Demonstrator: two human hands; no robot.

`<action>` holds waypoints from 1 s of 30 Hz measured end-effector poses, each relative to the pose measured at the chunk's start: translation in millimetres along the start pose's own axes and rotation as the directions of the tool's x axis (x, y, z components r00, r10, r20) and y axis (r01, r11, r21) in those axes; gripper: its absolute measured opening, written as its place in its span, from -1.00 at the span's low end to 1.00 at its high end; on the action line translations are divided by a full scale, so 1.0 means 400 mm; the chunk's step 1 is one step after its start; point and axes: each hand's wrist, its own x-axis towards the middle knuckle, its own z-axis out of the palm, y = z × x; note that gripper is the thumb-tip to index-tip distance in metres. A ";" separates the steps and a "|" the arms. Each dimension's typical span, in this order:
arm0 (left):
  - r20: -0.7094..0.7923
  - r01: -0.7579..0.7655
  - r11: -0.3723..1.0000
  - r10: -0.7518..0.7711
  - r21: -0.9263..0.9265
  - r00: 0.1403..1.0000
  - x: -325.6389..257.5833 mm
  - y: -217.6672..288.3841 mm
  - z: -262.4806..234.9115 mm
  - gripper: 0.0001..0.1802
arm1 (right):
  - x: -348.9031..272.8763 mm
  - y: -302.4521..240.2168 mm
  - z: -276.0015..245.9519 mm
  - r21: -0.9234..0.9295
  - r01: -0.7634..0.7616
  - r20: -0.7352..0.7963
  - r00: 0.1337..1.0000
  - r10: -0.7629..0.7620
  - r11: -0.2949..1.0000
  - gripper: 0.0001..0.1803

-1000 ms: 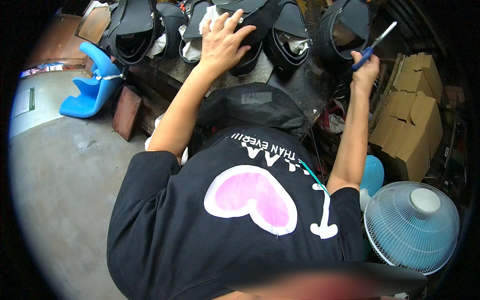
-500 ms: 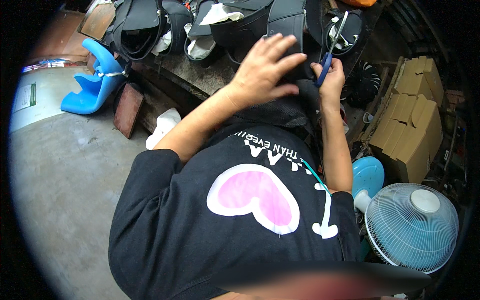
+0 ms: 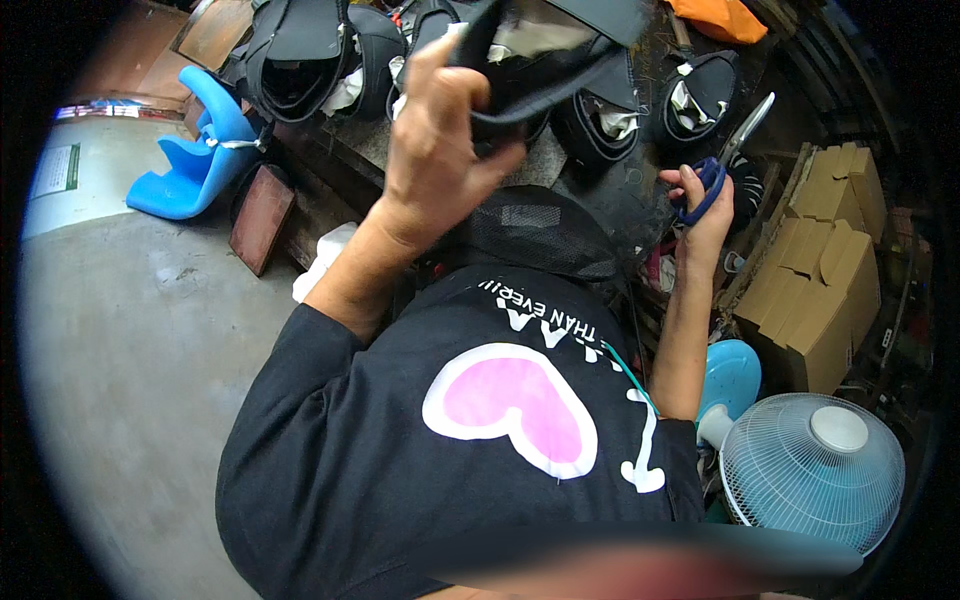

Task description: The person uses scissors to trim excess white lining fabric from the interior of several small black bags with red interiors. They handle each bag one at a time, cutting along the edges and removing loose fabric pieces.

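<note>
My left hand (image 3: pixel 440 150) is raised over the bench, its fingers and thumb curled at the edge of a black shoe-like piece (image 3: pixel 540 85) with a pale inside. The piece is tilted and partly cut off at the top of the picture. My right hand (image 3: pixel 705 205) grips blue-handled scissors (image 3: pixel 712 180), their blades pointing up and to the right. Beyond the hands stand several similar black pieces, such as one (image 3: pixel 697 105) with crumpled white paper in its opening. A black mesh-like thing (image 3: pixel 540 230) lies between my arms, close to my body.
Brown cardboard boxes (image 3: pixel 810 290) stand at the right, above a white-and-blue fan (image 3: pixel 815 480). Orange material (image 3: pixel 720 18) lies at the far right of the dark workbench (image 3: pixel 630 185). A blue plastic piece (image 3: pixel 190 150) and a reddish board (image 3: pixel 262 220) are at the left.
The left hand has moved left and lifted a black piece off the bench, tilting it. The right hand has shifted right and slightly down with the scissors, away from the pieces.
</note>
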 end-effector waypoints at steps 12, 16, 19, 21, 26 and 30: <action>0.183 -0.064 0.885 -0.025 0.462 0.983 -0.050 -0.143 0.118 -0.16 | 0.129 0.155 -0.079 -0.190 -0.004 -0.186 0.982 -0.032 0.982 -0.55; 0.301 -0.145 0.846 -0.019 0.513 0.953 -0.019 -0.156 0.157 -0.34 | 0.286 0.242 -0.104 -0.548 -0.186 -0.375 0.926 -0.041 0.815 -0.45; 0.290 -0.130 0.838 -0.035 0.530 0.956 -0.007 -0.168 0.164 -0.35 | 0.348 0.327 -0.101 -0.631 -0.260 -0.434 0.899 -0.055 0.731 -0.45; 0.315 -0.140 0.807 -0.060 0.574 0.947 -0.009 -0.159 0.163 -0.34 | 0.360 0.370 -0.091 -0.497 -0.235 -0.433 0.902 -0.004 0.836 -0.52; 0.318 -0.210 0.929 0.108 0.305 0.942 -0.018 -0.075 0.202 -0.36 | 0.303 0.366 -0.122 -0.279 -0.213 -0.355 0.929 0.106 0.936 -0.51; 0.522 -0.171 0.937 -0.015 0.306 0.853 -0.026 -0.036 0.243 -0.36 | 0.218 0.316 -0.145 -0.395 -0.140 -0.309 0.951 0.012 0.908 -0.57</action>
